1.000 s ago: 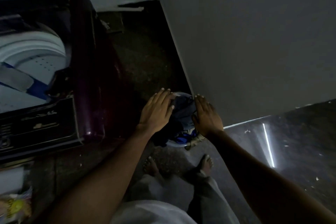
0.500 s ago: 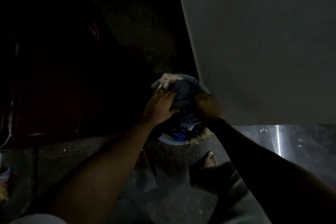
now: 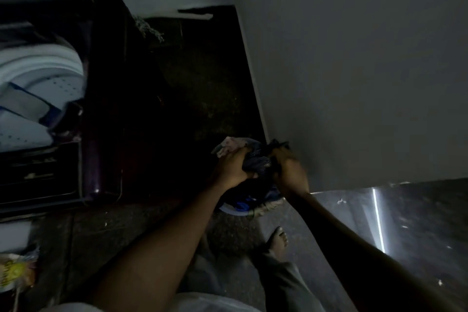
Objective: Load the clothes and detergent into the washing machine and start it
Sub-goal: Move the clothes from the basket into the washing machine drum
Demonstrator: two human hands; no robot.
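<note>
Both hands, left hand (image 3: 231, 168) and right hand (image 3: 288, 172), grip dark clothes (image 3: 255, 161) over a basket (image 3: 234, 211) on the dark floor (image 3: 202, 99), beside a grey wall (image 3: 354, 71).

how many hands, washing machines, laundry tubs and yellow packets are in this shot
hands: 2 (left hand and right hand, both gripping the clothes)
washing machine: 1
laundry tub: 1
yellow packet: 1
total: 5
</note>
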